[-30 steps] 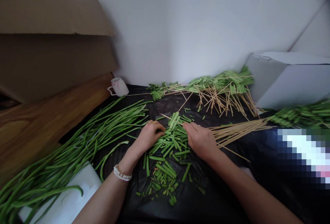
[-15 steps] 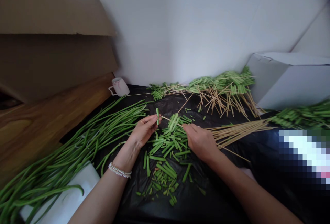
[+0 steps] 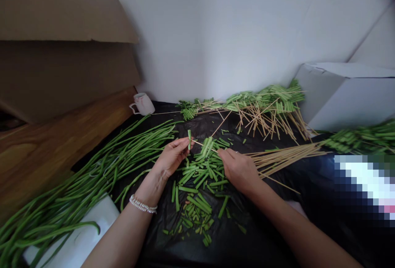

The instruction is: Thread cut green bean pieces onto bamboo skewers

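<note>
L hand [image 3: 172,153] up vs 1s ago, fingers pinching short green stem pc [image 3: 189,133] at tip of tan wooden skewer [image 3: 197,142], 11 o'clock of cut green-stem pile [image 3: 212,172]; R hand [image 3: 240,170] pinching skewer, 3 o'clock.

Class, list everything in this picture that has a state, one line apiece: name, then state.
Left hand: pinching a cut stalk piece
Right hand: gripping a skewer
Cut stalk piece: upright, near the skewer's tip
Skewer: part loaded, part bare
Loose cut pieces: scattered
Long green stalks: heaped
Loaded skewers: piled
Mug: upright
Black plastic sheet: wrinkled
</note>
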The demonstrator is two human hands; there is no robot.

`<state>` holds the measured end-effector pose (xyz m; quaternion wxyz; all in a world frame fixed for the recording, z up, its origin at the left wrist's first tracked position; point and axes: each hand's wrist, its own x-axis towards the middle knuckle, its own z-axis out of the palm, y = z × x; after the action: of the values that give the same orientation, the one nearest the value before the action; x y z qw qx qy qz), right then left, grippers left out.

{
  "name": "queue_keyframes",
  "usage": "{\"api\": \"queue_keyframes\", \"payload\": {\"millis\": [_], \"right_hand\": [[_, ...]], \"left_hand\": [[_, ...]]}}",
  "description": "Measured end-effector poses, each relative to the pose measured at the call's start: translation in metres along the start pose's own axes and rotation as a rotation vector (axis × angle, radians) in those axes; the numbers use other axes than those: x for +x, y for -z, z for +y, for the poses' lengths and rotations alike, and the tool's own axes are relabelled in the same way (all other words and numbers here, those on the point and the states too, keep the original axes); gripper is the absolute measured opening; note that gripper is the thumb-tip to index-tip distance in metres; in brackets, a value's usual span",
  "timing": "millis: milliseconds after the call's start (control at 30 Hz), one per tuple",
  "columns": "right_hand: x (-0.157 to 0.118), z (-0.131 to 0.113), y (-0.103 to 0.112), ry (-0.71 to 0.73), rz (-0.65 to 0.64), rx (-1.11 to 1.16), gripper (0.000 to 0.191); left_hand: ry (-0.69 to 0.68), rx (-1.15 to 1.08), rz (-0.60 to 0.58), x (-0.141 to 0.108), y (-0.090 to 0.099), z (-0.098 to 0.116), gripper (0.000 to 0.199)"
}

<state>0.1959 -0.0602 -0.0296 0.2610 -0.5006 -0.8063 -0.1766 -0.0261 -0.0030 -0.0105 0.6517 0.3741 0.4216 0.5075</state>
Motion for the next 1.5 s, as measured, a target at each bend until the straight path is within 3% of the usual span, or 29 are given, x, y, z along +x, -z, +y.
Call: {"api": "queue_keyframes", "payload": {"millis": [233,533,933,1500], "right_hand": [[0.0000,0.0003,0.0008,0.004,-0.019,-0.005,0.025],[-0.0011,-0.0007,0.0004,0.013,-0.045,-0.010,0.027],[-0.0012,0.0001,-0.0004,0.005,-0.011,0.033,0.029],[-0.0013,-0.0008,0.0005,-0.006,-0.022,0.118,0.026]], "left_hand": [[-0.088,0.135,0.046,-0.0001,0.0015,-0.0018,0.030],[-0.206,0.376,0.023,0.0002,0.0032,-0.0035,0.032],[-0.074,0.132,-0.014,-0.0027,-0.0010,-0.0013,0.028],[-0.049,0.142,-0.063,-0.0039,-0.0024,-0.0032,0.023]]}}
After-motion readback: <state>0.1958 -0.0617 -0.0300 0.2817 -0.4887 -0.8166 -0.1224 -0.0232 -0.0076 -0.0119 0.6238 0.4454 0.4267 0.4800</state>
